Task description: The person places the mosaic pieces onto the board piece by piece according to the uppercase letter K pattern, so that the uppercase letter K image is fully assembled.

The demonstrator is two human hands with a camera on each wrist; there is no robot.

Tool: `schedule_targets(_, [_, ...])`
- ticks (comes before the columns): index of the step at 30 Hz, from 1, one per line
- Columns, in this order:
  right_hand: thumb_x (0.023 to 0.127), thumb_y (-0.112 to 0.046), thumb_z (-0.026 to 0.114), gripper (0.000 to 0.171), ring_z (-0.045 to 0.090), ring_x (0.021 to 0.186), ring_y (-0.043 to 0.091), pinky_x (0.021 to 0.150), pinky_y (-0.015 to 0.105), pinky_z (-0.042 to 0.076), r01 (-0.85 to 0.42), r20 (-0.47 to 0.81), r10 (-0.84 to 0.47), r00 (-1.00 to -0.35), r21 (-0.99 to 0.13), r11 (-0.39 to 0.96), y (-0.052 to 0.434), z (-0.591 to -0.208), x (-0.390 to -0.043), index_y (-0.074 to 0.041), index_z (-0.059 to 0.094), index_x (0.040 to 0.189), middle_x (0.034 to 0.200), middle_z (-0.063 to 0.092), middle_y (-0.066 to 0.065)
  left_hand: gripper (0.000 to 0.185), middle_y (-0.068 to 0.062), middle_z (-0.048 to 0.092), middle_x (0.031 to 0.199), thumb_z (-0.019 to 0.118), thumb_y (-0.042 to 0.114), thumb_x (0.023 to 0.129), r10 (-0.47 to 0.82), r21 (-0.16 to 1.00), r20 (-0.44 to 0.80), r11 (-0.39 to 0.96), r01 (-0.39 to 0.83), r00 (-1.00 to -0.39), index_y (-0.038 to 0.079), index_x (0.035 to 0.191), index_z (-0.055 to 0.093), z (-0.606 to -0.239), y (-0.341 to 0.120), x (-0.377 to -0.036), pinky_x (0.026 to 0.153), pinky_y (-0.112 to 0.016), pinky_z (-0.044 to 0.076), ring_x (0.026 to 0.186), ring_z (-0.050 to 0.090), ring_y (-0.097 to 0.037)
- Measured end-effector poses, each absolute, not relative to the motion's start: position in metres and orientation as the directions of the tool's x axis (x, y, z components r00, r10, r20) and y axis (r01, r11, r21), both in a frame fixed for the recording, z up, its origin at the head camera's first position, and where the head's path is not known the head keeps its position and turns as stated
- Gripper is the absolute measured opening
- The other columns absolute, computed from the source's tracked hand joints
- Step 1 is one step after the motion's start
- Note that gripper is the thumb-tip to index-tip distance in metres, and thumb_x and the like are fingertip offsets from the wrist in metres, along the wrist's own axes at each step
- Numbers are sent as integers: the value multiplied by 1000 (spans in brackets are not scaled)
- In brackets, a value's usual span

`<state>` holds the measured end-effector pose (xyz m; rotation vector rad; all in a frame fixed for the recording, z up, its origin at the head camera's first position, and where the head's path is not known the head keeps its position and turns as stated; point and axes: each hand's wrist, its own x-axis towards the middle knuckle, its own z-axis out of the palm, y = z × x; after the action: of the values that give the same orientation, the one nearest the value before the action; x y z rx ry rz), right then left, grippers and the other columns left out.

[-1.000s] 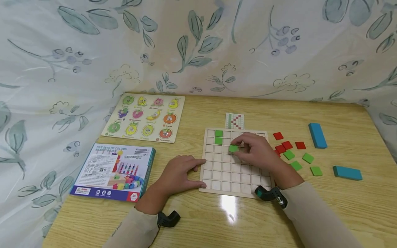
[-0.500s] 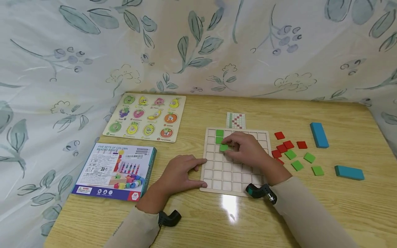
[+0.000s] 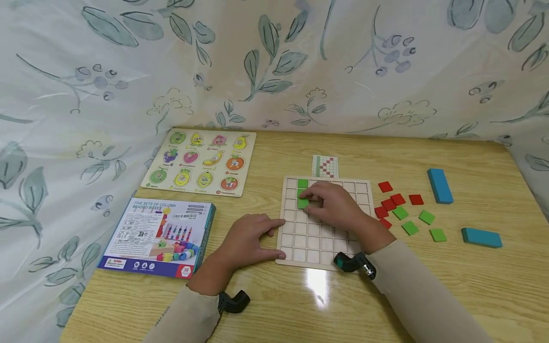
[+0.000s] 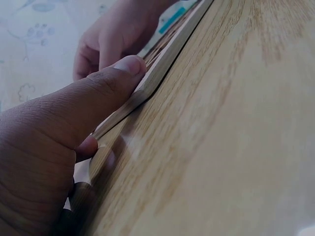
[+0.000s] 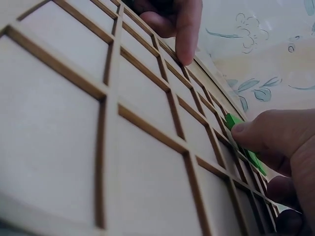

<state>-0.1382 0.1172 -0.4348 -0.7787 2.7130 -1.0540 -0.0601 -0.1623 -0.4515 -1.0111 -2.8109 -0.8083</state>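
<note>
A wooden grid board [image 3: 325, 244] lies flat on the table, with green tiles [image 3: 302, 183] in the top cells of its second column. My right hand [image 3: 336, 205] pinches another green tile [image 3: 303, 204] at the third cell down in that column. In the right wrist view the thumb presses on the edge of this green tile [image 5: 231, 119], which stands tilted at the grid. My left hand [image 3: 246, 241] touches the board's left side, index finger and thumb stretched out. In the left wrist view its thumb [image 4: 110, 83] lies on the board's corner.
Right of the board are loose red tiles [image 3: 415, 199] and green tiles [image 3: 426, 217], plus two blue blocks [image 3: 440, 186]. A small pattern card [image 3: 325, 166] lies behind the board. At left are a fruit puzzle board [image 3: 198, 162] and a beads box [image 3: 158, 238].
My right hand has moved left with the green tile, from the fourth column to the second, just below the other green tiles. The left hand has stayed in place.
</note>
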Motion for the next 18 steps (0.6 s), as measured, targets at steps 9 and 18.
schedule_targets(9, [94, -20, 84, 27, 57, 93, 19, 82, 39, 47, -393, 34, -496, -868, -658, 642, 114, -439, -136, -21, 80, 121, 117, 67, -4, 71, 13, 56, 91, 94, 55, 77, 592, 457, 227, 636, 622, -773, 16, 134, 74, -451, -163, -61, 81, -34, 48, 80, 48, -6])
schedule_targets(18, [93, -19, 85, 29, 55, 83, 17, 76, 37, 47, -404, 55, -499, -865, -666, 627, 115, -442, -136, -21, 80, 122, 115, 66, -3, 73, 13, 56, 91, 95, 55, 75, 597, 460, 226, 631, 625, -770, 16, 133, 74, -451, -163, -61, 80, -34, 47, 79, 47, -6])
